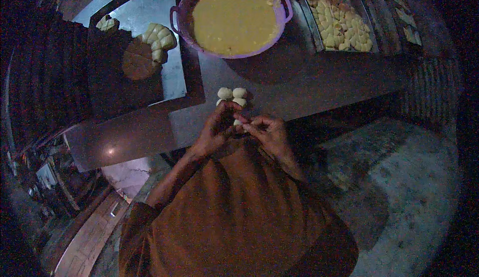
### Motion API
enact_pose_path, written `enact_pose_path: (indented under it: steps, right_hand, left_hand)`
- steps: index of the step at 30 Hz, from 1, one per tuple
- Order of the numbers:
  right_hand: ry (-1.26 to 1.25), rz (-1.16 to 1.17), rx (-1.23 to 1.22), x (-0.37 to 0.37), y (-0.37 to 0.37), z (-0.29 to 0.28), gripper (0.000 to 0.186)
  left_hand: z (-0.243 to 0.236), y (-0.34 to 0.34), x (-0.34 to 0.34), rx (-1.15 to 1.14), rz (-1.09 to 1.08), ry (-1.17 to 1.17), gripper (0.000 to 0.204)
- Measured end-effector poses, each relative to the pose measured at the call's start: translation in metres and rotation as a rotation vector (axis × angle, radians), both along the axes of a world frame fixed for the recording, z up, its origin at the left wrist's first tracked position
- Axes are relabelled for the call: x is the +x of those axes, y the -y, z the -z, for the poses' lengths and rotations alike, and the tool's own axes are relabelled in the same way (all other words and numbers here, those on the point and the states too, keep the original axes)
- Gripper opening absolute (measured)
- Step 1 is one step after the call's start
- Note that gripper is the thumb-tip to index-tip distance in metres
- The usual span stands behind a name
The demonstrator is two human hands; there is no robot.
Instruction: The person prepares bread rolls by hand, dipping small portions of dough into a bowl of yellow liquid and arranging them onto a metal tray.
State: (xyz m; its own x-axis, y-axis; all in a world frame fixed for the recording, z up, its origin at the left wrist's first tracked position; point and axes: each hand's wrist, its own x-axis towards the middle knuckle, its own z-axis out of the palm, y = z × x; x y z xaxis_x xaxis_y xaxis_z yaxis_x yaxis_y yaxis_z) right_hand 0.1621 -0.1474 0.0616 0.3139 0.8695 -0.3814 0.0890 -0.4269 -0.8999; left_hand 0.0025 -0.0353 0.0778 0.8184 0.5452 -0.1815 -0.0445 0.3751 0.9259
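Observation:
At the near edge of the steel table (302, 90), my left hand (218, 133) and my right hand (267, 133) meet with curled fingers around a small pale piece of dough (238, 123), partly hidden by the fingers. Just beyond them sit several round dough balls (225, 93) in a small group, the closer ones partly behind my left hand.
A purple two-handled basin (182, 25) of yellow batter stands at the back. At left a metal tray (174, 80) bears folded pastries (157, 40) and dark shapes I cannot make out. At right another tray (312, 32) holds pastry pieces (339, 27). Concrete floor (404, 187) shows below.

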Motion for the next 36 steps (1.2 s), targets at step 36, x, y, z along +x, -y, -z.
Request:
enact_pose_path:
  steps: [36]
  right_hand:
    - [0.679,0.349,0.234,-0.032,-0.048,0.015,0.019]
  left_hand:
    - [0.122,-0.275,-0.047,0.856,-0.53,-0.498,0.016]
